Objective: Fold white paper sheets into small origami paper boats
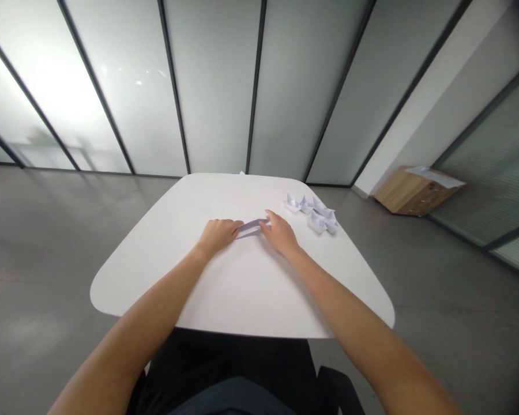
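Observation:
A folded strip of white paper [251,226] lies on the white table [242,288] between my two hands. My left hand [218,233] rests on its left end with the fingers curled and pressed onto the paper. My right hand [279,231] holds the right end, thumb and fingers pinched on the fold. Both forearms reach in from the bottom of the view.
Several folded white paper boats [313,213] sit in a cluster at the table's right back. A wooden box [417,189] with paper on top stands on the grey floor at the right wall. Frosted glass panels run behind the table.

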The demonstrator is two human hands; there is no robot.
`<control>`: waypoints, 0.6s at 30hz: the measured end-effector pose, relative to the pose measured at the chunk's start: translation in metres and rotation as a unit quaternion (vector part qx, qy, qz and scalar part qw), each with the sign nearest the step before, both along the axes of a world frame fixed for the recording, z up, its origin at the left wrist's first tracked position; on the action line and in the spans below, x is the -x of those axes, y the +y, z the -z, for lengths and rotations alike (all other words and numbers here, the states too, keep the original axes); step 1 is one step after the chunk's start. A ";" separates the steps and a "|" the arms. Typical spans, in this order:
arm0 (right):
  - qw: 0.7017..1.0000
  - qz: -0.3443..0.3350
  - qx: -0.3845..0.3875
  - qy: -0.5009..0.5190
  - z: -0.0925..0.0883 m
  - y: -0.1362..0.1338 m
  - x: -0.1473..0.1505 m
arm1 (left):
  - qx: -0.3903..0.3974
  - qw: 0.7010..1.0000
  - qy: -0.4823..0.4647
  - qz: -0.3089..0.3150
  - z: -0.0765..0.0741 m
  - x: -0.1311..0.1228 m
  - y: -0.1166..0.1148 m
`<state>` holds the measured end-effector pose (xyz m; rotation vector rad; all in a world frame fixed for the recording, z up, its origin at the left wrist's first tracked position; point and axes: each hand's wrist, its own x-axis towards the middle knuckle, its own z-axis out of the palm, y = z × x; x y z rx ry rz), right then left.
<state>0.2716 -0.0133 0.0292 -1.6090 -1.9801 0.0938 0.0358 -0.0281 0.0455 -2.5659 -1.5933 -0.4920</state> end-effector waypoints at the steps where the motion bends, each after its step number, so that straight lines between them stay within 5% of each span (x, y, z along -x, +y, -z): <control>1: 0.999 0.012 0.000 0.033 0.002 0.002 0.000 | -0.002 1.000 -0.009 0.001 -0.001 -0.001 -0.001; 6: 0.988 0.038 0.017 0.150 0.005 0.009 -0.002 | -0.021 0.998 -0.062 -0.006 -0.006 -0.007 -0.009; 18: 0.984 -0.009 0.085 0.157 0.006 0.002 0.018 | -0.053 0.974 -0.219 0.022 -0.003 -0.025 -0.015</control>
